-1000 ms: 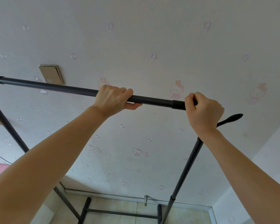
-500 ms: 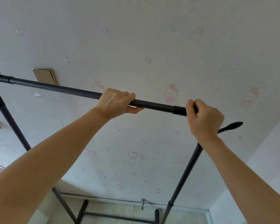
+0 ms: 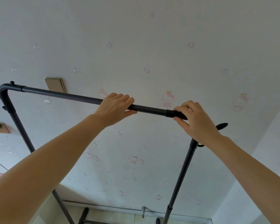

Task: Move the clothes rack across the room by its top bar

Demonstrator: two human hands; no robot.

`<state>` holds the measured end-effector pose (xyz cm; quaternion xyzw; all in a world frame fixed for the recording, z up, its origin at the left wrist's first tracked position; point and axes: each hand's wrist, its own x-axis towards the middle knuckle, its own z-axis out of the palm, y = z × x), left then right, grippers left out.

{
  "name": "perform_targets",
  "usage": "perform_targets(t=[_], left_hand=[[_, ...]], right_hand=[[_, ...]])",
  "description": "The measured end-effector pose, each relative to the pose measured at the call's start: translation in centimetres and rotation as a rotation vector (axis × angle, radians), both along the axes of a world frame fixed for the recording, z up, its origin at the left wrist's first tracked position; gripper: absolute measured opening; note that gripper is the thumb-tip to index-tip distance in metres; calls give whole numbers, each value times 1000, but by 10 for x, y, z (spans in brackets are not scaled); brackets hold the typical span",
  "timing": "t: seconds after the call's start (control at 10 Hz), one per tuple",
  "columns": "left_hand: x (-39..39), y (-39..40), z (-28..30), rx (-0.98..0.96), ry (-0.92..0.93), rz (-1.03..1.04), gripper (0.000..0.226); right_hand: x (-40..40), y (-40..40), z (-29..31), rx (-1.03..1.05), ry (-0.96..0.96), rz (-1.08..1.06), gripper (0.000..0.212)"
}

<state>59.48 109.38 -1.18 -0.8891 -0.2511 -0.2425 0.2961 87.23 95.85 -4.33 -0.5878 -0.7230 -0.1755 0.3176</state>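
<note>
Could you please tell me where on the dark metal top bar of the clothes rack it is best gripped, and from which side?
Grip the dark metal top bar along its straight, bare middle stretch, coming from above with the fingers wrapping over, as the left hand does. Its round, slim, near-level shape suits an overhand grip. The right hand sits by the black end sleeve, above the right upright pole; spreading the hands probably balances the rack.

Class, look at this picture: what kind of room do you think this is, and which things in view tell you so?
Probably a child's bedroom at home. The wall has pale wallpaper with pink cartoon cats, both hands hold the top bar of a clothes rack, and a light switch sits behind it.
</note>
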Motion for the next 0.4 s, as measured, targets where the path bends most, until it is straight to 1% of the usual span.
perform_targets(t=[0.1,0.2,0.3,0.4], left_hand=[[2,-11,-4,4,-37,67,29],[-1,-17,-3,-33,-33,167,38],[-15,-26,-3,-69,-37,282,57],[-32,-40,-8,-82,-103,365,65]], right_hand=[[-5,-5,8,-61,-54,-42,26],[-10,-10,15,-134,-100,-92,32],[-13,-13,23,-214,-136,-124,42],[-18,-18,31,-221,-155,-138,41]])
